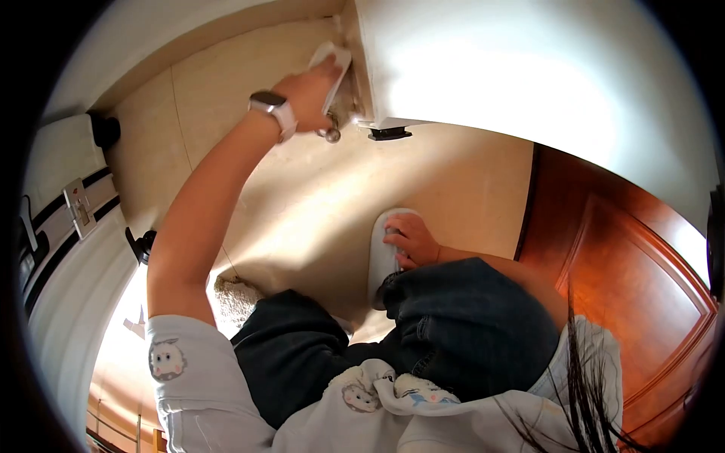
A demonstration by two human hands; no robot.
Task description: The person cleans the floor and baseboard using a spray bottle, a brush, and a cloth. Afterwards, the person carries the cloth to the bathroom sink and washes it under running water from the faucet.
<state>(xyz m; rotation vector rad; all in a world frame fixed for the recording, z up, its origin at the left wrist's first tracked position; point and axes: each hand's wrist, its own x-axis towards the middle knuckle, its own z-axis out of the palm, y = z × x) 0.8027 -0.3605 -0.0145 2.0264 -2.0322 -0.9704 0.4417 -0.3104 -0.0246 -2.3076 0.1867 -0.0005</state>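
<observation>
My left hand (308,97), with a white-strapped watch on its wrist, reaches far out to the corner of a white wall. Its fingers close over a white slipper (337,59) there. A small round metal doorstop (332,134) sits on the floor just below that hand. Nearer to me, my right hand (411,240) comes round beside my bent knee. Its curled fingers grip the edge of another white slipper (381,238); my knee covers part of it, and I cannot tell whether a foot is in it.
Beige floor tiles (302,219) lie under me. A white panel (513,60) rises ahead, with a black fitting (390,134) at its foot. To the right stands a brown wooden door (627,279). A white suitcase-like object (72,204) with black wheels is at the left, near a fluffy grey thing (236,298).
</observation>
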